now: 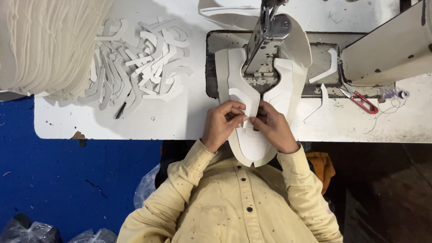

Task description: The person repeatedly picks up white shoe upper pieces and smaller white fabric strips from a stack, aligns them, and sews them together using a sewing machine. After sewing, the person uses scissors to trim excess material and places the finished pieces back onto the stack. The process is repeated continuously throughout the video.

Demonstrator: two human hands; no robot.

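Both hands, left hand (221, 122) and right hand (271, 126), pinch a small white overlay piece (249, 108) onto the white shoe upper (252, 144) on the desk (180, 117). Loosened pressure could let the overlay slide crooked before the sewing machine presser foot (256, 58).

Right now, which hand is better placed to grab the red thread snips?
Right, probably. The red thread snips lie on the table nearer the right hand, while the left hand pinches a white overlay piece onto the shoe upper.
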